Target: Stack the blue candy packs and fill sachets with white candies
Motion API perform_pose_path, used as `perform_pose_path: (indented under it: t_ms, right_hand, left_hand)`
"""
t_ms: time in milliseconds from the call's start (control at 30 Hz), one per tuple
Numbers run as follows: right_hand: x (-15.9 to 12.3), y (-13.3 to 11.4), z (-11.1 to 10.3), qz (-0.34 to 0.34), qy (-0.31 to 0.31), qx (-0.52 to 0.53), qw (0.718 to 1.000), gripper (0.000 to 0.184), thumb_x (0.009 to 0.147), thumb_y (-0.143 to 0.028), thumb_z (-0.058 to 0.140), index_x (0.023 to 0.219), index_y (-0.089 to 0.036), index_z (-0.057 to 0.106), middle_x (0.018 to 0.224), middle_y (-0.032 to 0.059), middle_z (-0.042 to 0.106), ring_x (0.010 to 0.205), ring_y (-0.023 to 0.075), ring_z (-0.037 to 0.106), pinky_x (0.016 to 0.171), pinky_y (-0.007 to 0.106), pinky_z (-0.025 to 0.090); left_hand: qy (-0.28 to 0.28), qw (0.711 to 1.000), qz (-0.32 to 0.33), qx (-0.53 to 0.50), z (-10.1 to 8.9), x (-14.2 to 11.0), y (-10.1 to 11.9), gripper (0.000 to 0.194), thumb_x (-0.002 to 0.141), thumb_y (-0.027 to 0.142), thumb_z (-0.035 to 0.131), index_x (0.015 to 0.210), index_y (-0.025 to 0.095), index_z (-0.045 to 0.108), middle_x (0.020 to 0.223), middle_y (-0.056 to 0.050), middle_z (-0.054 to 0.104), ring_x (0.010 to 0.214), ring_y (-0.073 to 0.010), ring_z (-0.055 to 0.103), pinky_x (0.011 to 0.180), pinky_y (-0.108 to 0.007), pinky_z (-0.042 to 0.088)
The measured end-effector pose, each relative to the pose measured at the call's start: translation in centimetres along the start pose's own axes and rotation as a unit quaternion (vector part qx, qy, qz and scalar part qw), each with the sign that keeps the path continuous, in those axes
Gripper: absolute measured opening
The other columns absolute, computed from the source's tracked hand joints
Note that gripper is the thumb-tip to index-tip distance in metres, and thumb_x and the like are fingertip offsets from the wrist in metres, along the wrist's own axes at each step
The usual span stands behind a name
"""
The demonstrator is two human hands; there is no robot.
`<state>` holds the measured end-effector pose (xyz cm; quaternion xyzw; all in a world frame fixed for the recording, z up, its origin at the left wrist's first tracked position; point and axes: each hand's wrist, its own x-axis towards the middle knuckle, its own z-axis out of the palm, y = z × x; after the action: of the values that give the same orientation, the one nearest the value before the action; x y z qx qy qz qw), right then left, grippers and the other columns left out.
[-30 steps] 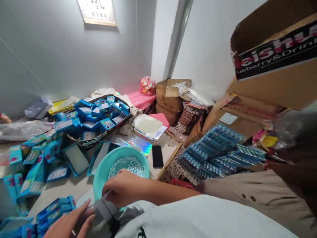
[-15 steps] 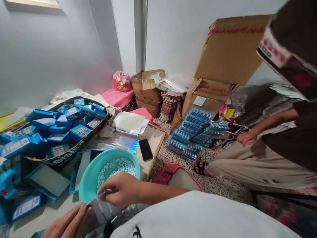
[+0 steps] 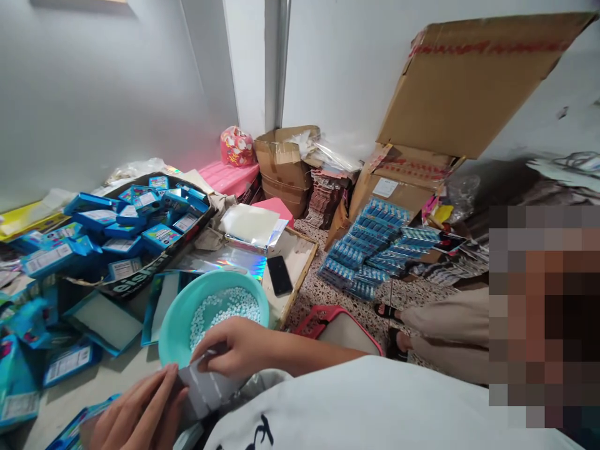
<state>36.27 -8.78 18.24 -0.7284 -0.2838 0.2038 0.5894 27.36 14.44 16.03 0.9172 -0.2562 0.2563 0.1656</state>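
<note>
My right hand (image 3: 237, 347) is closed in a pinch on the top edge of a silver-grey strip (image 3: 206, 387) held low in front of me. My left hand (image 3: 135, 415) supports the strip's lower left side, fingers curled against it. Just beyond both hands sits a teal bowl (image 3: 175, 325) holding several small white tablets (image 3: 225, 306).
Several blue packets (image 3: 117, 225) fill a tray and spill over the surface at left. A black phone (image 3: 280, 275) lies on a board. Blue blister strips (image 3: 365, 256) and cardboard boxes (image 3: 459, 81) stand at right, where another person (image 3: 450, 331) sits. A red stool (image 3: 332, 325) is nearby.
The view swung right and down slightly. My hands stayed on the silver strip by the bowl. The other person's arm and the box held at upper right left the view.
</note>
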Motion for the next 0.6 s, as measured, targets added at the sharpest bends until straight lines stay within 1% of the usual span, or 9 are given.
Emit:
perform_pose_path:
  t_ms: [100, 167, 300, 433, 600]
  right_hand:
    - [-0.2, 0.5, 0.1, 0.016, 0.006, 0.037, 0.999, 0.017, 0.08, -0.019, 0.07, 0.095, -0.017, 0.077, 0.072, -0.0031, 0.064, 0.066, 0.0097, 0.054, 0.06, 0.019, 0.039]
    - [-0.5, 0.8, 0.1, 0.02, 0.006, 0.045, 0.999, 0.016, 0.08, -0.021, 0.071, 0.095, -0.017, 0.077, 0.072, -0.0031, 0.063, 0.066, 0.0098, 0.053, 0.059, 0.019, 0.039]
    - [-1.2, 1.2, 0.1, 0.02, 0.016, 0.046, 0.999, 0.017, 0.08, -0.024, 0.071, 0.095, -0.018, 0.077, 0.074, -0.0022, 0.065, 0.067, 0.0105, 0.054, 0.06, 0.02, 0.04]
    - [-1.8, 1.2, 0.3, 0.025, 0.045, 0.065, 0.997, 0.018, 0.079, -0.026, 0.072, 0.095, -0.019, 0.078, 0.079, -0.0003, 0.069, 0.072, 0.0126, 0.058, 0.064, 0.021, 0.043]
    - [-2.3, 1.0, 0.3, 0.065, 0.095, 0.128, 0.985, 0.017, 0.076, -0.027, 0.072, 0.091, -0.019, 0.078, 0.083, 0.0021, 0.074, 0.08, 0.0162, 0.064, 0.071, 0.024, 0.047]
  left_hand:
    - [0.004, 1.0, 0.009, -0.014, -0.2, 0.1, 0.7, 0.071, 0.083, 0.018, 0.072, 0.148, 0.026, 0.048, 0.129, -0.013, 0.068, 0.113, -0.031, 0.064, 0.11, -0.043, 0.04]
    - [0.0, 1.0, 0.005, -0.024, -0.1, 0.0, 1.1, 0.072, 0.081, 0.017, 0.073, 0.148, 0.026, 0.048, 0.13, -0.014, 0.067, 0.115, -0.0317, 0.064, 0.112, -0.045, 0.04]
    - [-0.02, 0.999, 0.003, -0.041, 0.0, -0.2, 1.5, 0.071, 0.081, 0.02, 0.075, 0.147, 0.027, 0.05, 0.133, -0.013, 0.066, 0.12, -0.0326, 0.062, 0.114, -0.046, 0.039]
    - [-0.018, 0.999, 0.014, -0.046, -0.2, 0.3, 1.9, 0.07, 0.08, 0.023, 0.076, 0.146, 0.025, 0.051, 0.134, -0.013, 0.066, 0.125, -0.0341, 0.06, 0.116, -0.047, 0.038]
    - [-0.01, 0.998, 0.027, -0.051, -0.1, 1.1, 2.4, 0.067, 0.079, 0.023, 0.077, 0.142, 0.024, 0.056, 0.13, -0.011, 0.069, 0.129, -0.0348, 0.057, 0.116, -0.048, 0.039]
